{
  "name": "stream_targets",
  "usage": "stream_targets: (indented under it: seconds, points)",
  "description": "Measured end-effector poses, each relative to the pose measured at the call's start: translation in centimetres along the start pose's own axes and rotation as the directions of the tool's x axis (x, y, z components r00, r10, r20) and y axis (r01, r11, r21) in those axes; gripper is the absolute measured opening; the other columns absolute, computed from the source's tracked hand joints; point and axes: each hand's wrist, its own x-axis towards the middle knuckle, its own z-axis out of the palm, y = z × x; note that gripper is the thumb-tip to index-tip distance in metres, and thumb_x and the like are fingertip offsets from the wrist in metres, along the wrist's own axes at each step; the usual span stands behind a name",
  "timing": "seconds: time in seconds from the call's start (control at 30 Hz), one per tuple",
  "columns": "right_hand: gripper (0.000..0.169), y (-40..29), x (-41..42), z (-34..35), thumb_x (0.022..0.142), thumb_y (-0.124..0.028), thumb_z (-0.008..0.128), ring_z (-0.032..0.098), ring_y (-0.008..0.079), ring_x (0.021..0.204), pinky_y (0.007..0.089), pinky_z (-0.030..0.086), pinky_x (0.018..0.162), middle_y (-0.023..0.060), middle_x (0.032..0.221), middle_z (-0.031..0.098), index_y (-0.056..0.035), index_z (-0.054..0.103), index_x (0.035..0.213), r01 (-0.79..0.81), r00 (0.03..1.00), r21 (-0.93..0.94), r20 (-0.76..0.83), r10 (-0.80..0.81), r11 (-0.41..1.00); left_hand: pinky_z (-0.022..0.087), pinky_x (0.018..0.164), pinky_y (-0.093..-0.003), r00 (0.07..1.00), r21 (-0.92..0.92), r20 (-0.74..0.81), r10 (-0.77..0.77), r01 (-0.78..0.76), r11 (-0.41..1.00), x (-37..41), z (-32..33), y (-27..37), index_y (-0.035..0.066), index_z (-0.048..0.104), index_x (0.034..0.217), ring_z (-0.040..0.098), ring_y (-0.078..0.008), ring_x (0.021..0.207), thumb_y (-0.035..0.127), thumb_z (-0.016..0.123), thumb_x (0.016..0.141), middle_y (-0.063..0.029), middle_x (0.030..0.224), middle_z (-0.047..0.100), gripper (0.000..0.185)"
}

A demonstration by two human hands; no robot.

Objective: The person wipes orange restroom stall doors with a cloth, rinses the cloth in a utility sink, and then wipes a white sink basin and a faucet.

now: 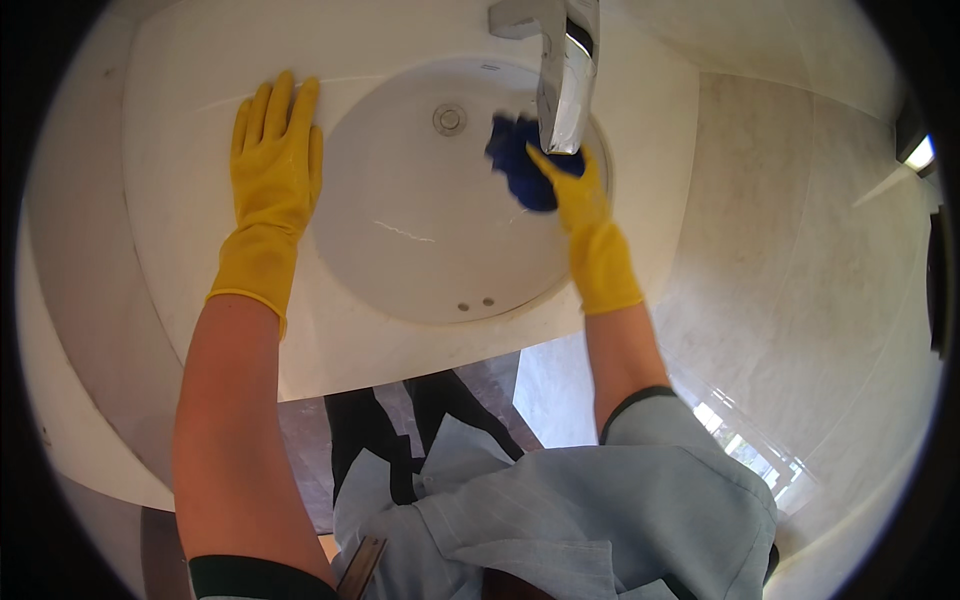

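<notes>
Both hands wear yellow rubber gloves. My left hand (274,157) rests flat on the pale countertop (187,172), left of the oval washbasin (405,187); it holds nothing, and its thumb lies beside the basin's rim. My right hand (577,191) grips a dark blue cloth (525,169) inside the basin's right side, just below the chrome faucet (568,97). The faucet spout hides part of the cloth and of that hand, and the cloth looks slightly blurred. Whether the cloth touches the basin wall, I cannot tell.
A round metal drain (450,119) sits toward the back of the basin. Two small overflow holes (475,304) show in its near wall. A tiled wall (757,210) rises on the right. Below the counter's front edge, a dark tiled floor (304,442) shows.
</notes>
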Motion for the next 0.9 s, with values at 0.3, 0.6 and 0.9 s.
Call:
stream_targets:
  seconds: [0.3, 0.6, 0.9]
  points:
    - [0.042, -7.0, 16.4, 2.7, 0.087, -0.016, 0.071, 0.068, 0.0329, 0.095, 0.0423, 0.056, 0.083, 0.0173, 0.107, 0.071, -0.0013, 0.061, 0.125, 0.127, 0.938, -0.495, 0.342, 0.059, 0.86, 0.031, 0.118, -0.0463, 1.0, -0.025, 0.005, 0.004, -0.004, 1.0, -0.3, 0.9, -0.4, 0.013, 0.051, 0.144, 0.045, -0.0348, 0.136, 0.016, 0.057, 0.097, -0.0128, 0.15, 0.048, 0.047]
    - [0.045, -7.6, 18.6, -8.0, 0.079, -0.018, 0.073, 0.068, 0.0392, 0.104, 0.0433, 0.054, 0.09, 0.0218, 0.11, 0.072, -0.0076, 0.066, 0.123, 0.216, 0.94, -0.653, -0.063, -0.336, 0.726, 0.034, 0.116, -0.0469, 1.0, -0.065, -0.005, -0.023, 0.022, 0.998, -0.6, 1.0, 0.6, 0.013, 0.054, 0.14, 0.046, -0.0347, 0.134, 0.016, 0.059, 0.096, -0.0129, 0.149, 0.049, 0.045]
    - [0.019, -22.0, 17.3, 2.7, 0.085, -0.019, 0.063, 0.07, 0.0353, 0.09, 0.0436, 0.054, 0.079, 0.0162, 0.096, 0.073, -0.0104, 0.075, 0.097, 0.539, 0.802, -0.831, 0.457, -0.384, 0.139, 0.036, 0.115, -0.0457, 0.999, -0.046, -0.052, 0.014, -0.016, 0.999, 0.3, 0.9, 0.8, 0.013, 0.055, 0.139, 0.049, -0.0349, 0.132, 0.015, 0.06, 0.095, -0.0114, 0.147, 0.051, 0.044]
